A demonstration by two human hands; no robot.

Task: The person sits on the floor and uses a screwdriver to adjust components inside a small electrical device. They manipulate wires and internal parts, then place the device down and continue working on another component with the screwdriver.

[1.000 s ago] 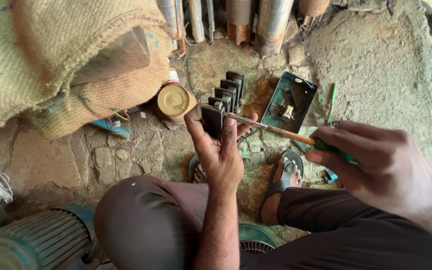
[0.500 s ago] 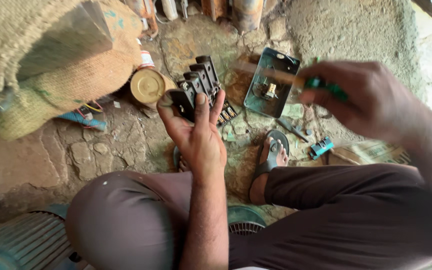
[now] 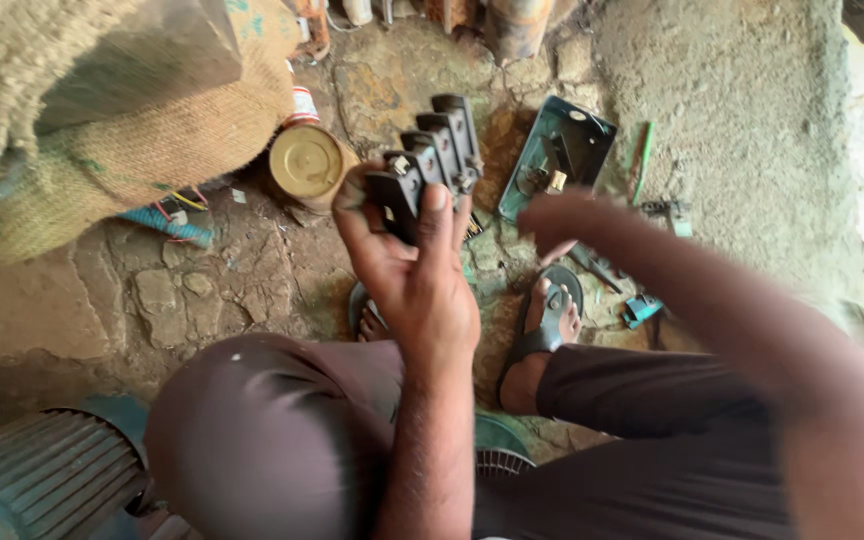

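Two hands show: our left hand clamps a black terminal block above the stone floor — beside a brass lid. Our right hand is blurred near the tray; we cannot tell its grip.

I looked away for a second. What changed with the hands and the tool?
The right hand no longer shows the green-handled screwdriver it held; it has swung down and left, blurred, toward the floor. The left hand still grips the black switch block. The round tin stayed put.
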